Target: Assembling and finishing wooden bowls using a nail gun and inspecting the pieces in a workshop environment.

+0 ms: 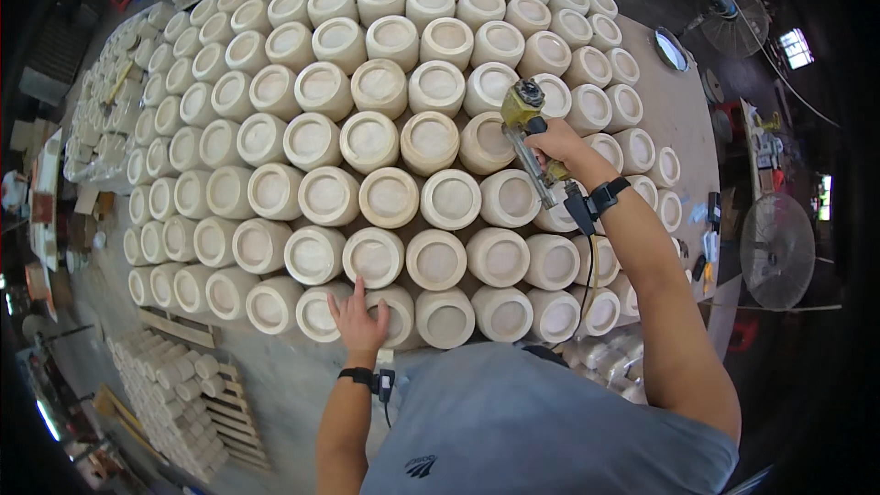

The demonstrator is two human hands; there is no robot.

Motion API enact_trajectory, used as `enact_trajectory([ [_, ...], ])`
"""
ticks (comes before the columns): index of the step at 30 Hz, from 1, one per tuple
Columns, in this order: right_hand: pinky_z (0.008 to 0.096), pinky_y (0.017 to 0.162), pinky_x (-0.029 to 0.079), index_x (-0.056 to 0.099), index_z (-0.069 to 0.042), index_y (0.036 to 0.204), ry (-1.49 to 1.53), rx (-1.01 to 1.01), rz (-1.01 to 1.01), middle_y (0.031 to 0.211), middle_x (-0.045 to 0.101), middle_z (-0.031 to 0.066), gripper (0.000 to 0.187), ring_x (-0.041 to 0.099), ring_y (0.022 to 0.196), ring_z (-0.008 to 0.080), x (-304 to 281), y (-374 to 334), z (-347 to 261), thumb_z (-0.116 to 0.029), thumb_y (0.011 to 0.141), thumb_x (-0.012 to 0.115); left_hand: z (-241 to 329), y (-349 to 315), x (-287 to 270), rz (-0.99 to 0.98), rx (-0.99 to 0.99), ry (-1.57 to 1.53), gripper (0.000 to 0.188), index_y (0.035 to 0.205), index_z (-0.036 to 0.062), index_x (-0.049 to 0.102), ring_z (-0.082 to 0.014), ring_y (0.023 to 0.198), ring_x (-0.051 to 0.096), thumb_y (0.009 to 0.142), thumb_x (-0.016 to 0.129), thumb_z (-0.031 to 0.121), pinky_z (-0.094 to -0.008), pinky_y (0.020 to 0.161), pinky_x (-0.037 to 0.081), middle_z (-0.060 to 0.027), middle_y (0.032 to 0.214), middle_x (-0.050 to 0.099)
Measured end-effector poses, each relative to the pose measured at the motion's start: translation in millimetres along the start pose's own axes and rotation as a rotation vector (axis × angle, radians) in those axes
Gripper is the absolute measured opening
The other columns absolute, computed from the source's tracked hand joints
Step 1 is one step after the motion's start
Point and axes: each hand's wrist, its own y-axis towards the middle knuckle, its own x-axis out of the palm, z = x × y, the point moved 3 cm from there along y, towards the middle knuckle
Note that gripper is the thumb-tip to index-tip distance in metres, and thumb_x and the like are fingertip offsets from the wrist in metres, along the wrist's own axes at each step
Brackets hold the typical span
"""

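Rows of pale, round, barrel-shaped blocks with recessed round faces cover a large table. My left hand (359,321) is over the front rows with its fingers spread, holding nothing. Its longest finger reaches the rim of one pale block (373,257); whether it presses there I cannot tell. My right hand (556,144) grips a yellow and silver nail gun (524,110) above the right-hand rows. The tool's narrow metal part slants down toward the blocks. Both wrists wear black straps with small devices, and a thin cable hangs below the right one.
A pallet (240,417) stacked with smaller pale pieces stands on the floor at lower left. More small pieces (105,110) are piled at the far left. Two fans, an upper one (733,14) and a lower one (777,252), stand right of the table. A round mirror-like disc (672,50) lies at its edge.
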Motion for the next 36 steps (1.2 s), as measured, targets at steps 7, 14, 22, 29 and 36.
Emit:
enact_trajectory([
  [7, 0.0341, 0.047, 0.050, 0.061, 0.001, 0.070, -0.060, 0.065, 0.043, 0.062, 0.060, 0.0093, 0.018, 0.059, 0.050, 0.0196, 10.9, -8.3, -17.3, -0.008, 0.084, 0.068, -0.2, 1.1, -0.6, 0.039, 0.017, 0.000, 0.071, 0.146, 0.0043, 0.051, -0.0280, 0.092, 0.060, 0.083, 0.069, 0.032, -0.0580, 0.121, 0.022, -0.0084, 0.090, 0.063],
  [14, 0.0359, 0.051, 0.051, 0.063, 0.002, 0.070, -0.102, -0.037, 0.061, 0.063, 0.063, 0.0105, 0.021, 0.062, 0.051, 0.0202, 19.0, -14.3, -15.8, -0.015, 0.081, 0.070, -0.1, 1.7, -2.2, 0.026, -0.002, -0.018, 0.070, 0.146, 0.0036, 0.051, -0.0285, 0.092, 0.061, 0.083, 0.068, 0.030, -0.0570, 0.121, 0.022, -0.0094, 0.090, 0.064],
  [22, 0.0355, 0.046, 0.050, 0.061, -0.001, 0.068, -0.049, 0.084, -0.069, 0.062, 0.060, 0.0077, 0.021, 0.059, 0.049, 0.0186, 42.5, -34.8, -23.7, -0.012, 0.083, 0.070, -2.3, -0.4, 2.8, -0.005, -0.017, -0.044, 0.070, 0.146, 0.0055, 0.050, -0.0275, 0.095, 0.061, 0.085, 0.068, 0.033, -0.0575, 0.121, 0.022, -0.0080, 0.093, 0.065],
  [29, 0.0333, 0.046, 0.049, 0.061, 0.000, 0.071, -0.057, 0.014, -0.028, 0.059, 0.060, 0.0065, 0.020, 0.058, 0.048, 0.0173, 39.8, -43.1, -17.2, -0.013, 0.083, 0.071, -0.3, 3.4, 0.5, -0.019, -0.001, -0.008, 0.071, 0.148, 0.0051, 0.047, -0.0270, 0.095, 0.061, 0.085, 0.068, 0.031, -0.0576, 0.120, 0.022, -0.0076, 0.092, 0.064],
  [36, 0.0327, 0.046, 0.049, 0.063, 0.004, 0.079, -0.075, 0.057, 0.002, 0.064, 0.062, 0.0071, 0.015, 0.061, 0.048, 0.0171, 18.3, -113.8, 12.3, -0.011, 0.080, 0.068, -2.9, 2.3, 1.2, 0.024, 0.026, 0.020, 0.071, 0.148, 0.0045, 0.047, -0.0271, 0.092, 0.060, 0.085, 0.068, 0.031, -0.0570, 0.121, 0.021, -0.0078, 0.088, 0.063],
])
